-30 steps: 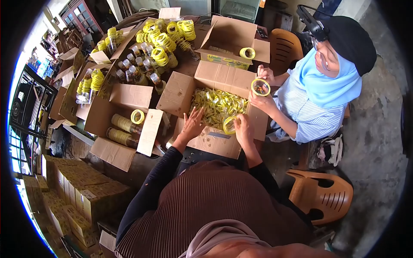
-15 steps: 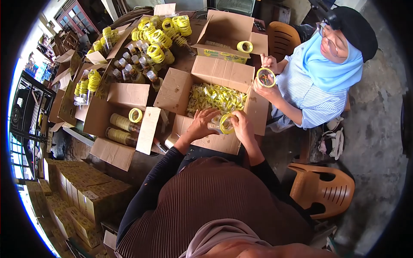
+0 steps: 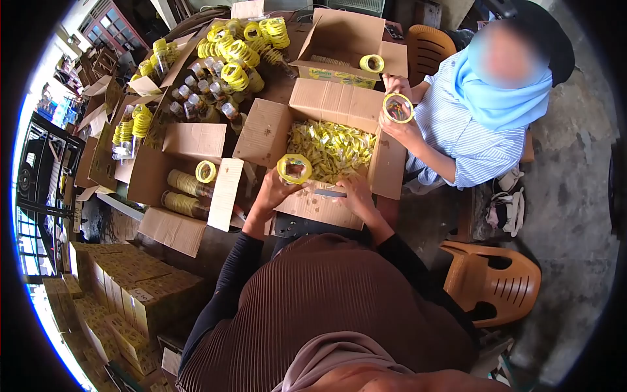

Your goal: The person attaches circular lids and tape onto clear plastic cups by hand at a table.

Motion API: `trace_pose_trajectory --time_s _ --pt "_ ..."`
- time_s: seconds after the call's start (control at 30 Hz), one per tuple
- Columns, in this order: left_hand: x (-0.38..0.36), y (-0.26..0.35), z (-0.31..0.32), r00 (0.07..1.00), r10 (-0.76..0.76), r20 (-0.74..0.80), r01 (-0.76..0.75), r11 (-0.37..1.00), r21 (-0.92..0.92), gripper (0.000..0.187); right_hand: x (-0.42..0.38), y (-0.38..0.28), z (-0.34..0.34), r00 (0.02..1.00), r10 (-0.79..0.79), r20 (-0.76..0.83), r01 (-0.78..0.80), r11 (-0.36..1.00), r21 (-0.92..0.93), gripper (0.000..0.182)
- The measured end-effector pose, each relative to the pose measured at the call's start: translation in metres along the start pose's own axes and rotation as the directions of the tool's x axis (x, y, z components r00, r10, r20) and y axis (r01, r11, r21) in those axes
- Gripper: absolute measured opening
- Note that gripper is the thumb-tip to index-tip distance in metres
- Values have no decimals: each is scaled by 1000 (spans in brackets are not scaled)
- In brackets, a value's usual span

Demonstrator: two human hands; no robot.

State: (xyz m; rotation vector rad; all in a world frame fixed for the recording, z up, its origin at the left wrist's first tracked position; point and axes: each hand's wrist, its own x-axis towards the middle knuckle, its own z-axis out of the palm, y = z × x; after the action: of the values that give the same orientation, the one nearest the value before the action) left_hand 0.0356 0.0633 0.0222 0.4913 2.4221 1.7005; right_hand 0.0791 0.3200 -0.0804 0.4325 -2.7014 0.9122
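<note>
My left hand (image 3: pixel 275 191) is wrapped round a clear jar (image 3: pixel 299 171) with a yellow ring at its rim, tilted so the round opening faces up. It is held over the left near edge of an open cardboard box (image 3: pixel 379 160). Small yellow-and-clear packets (image 3: pixel 332 149) fill this box. At the near edge, my right hand (image 3: pixel 359 197) has its thumb and fingers apart, the fingertips right by the packets. A dark narrow strip (image 3: pixel 329 193) shows against the near flap beside this hand; what it is I cannot tell.
Across the right corner, a person holds another yellow-rimmed jar (image 3: pixel 398 108). Stacked yellow rings (image 3: pixel 274 32) and clear bottles (image 3: pixel 230 111) crowd the table's back left. To the left, an open carton (image 3: pixel 192 140) holds ringed jars. An orange chair (image 3: pixel 493 284) stands at right.
The yellow-rimmed jar has moved left, from between both hands into my left hand. My right hand has let go of it and lowered to the near edge of the packet box.
</note>
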Motion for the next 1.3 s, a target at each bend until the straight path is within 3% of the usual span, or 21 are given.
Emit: trace_pose_trajectory --time_s 0.07,0.13,0.27,0.33,0.47,0.53,0.57,0.63,0.67,0.7,0.77,0.83,0.9,1.03,1.1,1.17,1.23,1.27,1.3 --pt "-6 -21 -7 998 -50 -31 49 998 -32 48 -1 0 1 1000 6 10 -5 996 -89 37" --pt "-13 -18 -10 995 -88 -46 84 993 -80 48 3 4 -1 977 179 114 -189 978 87 26" --pt "-24 -25 -16 984 -162 -71 151 979 -136 48 13 4 -9 937 327 120 -339 935 100 18" --pt "-27 -29 -18 978 -185 -92 167 969 -183 47 16 0 -17 962 214 -170 -227 972 -57 16" --pt "-31 -43 -21 972 -199 -126 169 963 -211 46 6 -17 -25 983 169 -71 -160 981 112 11" --pt "-32 -49 -21 970 -201 -138 167 960 -223 47 -6 -22 -19 987 -62 151 48 994 94 7" --pt "-33 -52 -20 967 -204 -153 165 959 -232 47 -10 -19 -13 987 -60 151 47 995 91 7" --pt "-35 -49 -20 969 -204 -142 167 958 -234 43 -13 -15 -3 1000 24 -15 -24 999 23 7" --pt "-37 -48 -20 969 -206 -134 170 957 -235 40 -12 -10 1 979 146 -143 -142 989 38 8" --pt "-38 -48 -19 968 -207 -141 170 956 -237 40 -7 -8 3 980 140 -138 -136 990 38 8" --pt "-41 -49 -17 966 -163 -202 114 966 -234 38 -1 -4 9 927 327 -183 -311 944 108 8" --pt "-44 -54 -19 963 -177 -203 133 968 -213 38 1 -23 4 988 118 -101 -109 991 82 6" --pt "-42 -59 -20 959 -187 -211 145 969 -198 37 0 -42 1 996 -44 78 38 996 77 6" --pt "-48 -61 -26 956 -198 -215 151 964 -219 38 17 -29 25 998 -50 35 50 999 15 7" --pt "-51 -59 -28 950 -213 -226 161 960 -229 39 31 -25 22 968 127 -216 -143 988 -60 6" --pt "-58 -58 -30 945 -208 -254 136 952 -274 39 32 -32 35 967 167 -190 -162 986 43 6" --pt "-61 -56 -32 938 -225 -262 143 943 -300 39 28 -51 41 997 0 73 -15 981 195 5" --pt "-62 -55 -32 931 -245 -271 149 932 -329 39 26 -53 51 986 -127 107 110 981 157 5" --pt "-63 -52 -33 932 -245 -269 150 932 -330 39 28 -56 57 986 -125 107 108 982 156 5"
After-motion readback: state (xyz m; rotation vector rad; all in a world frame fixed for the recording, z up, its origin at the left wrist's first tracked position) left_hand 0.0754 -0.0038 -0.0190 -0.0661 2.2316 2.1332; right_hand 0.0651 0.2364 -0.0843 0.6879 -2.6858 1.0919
